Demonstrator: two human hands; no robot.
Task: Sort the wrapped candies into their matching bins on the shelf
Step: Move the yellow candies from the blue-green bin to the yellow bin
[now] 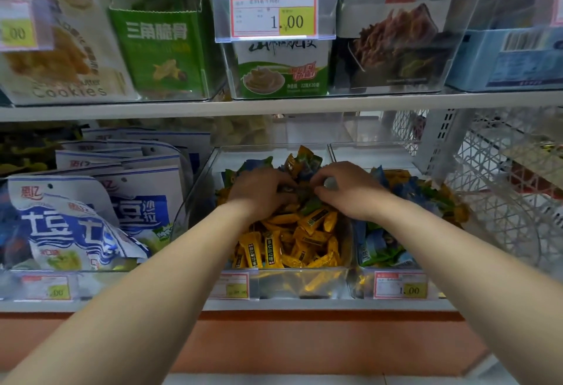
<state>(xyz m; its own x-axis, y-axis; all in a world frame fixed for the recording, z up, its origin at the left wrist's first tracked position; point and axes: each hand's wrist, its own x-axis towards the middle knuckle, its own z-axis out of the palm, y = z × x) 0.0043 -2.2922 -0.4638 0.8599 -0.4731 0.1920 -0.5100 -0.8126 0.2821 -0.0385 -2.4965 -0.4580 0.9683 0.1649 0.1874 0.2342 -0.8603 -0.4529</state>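
A clear middle bin [201, 189] on the lower shelf holds a heap of yellow wrapped candies [292, 241], with blue and green wrapped candies [300, 161] mixed in at the back. My left hand [259, 191] lies palm down on the pile, fingers curled into the candies at the middle. My right hand [350, 189] is beside it, thumb and fingers curled around candies at the pile's centre. Which pieces each hand holds is hidden. A neighbouring bin [396, 273] to the right holds blue and green wrapped candies [384, 247] with some yellow ones.
Blue-and-white snack bags [91, 217] fill the bin at the left. A white wire basket [502, 189] stands at the right. The upper shelf [274, 104] carries green boxes, cookie bags and a price tag [274, 11] close overhead. Price labels line the lower shelf's edge.
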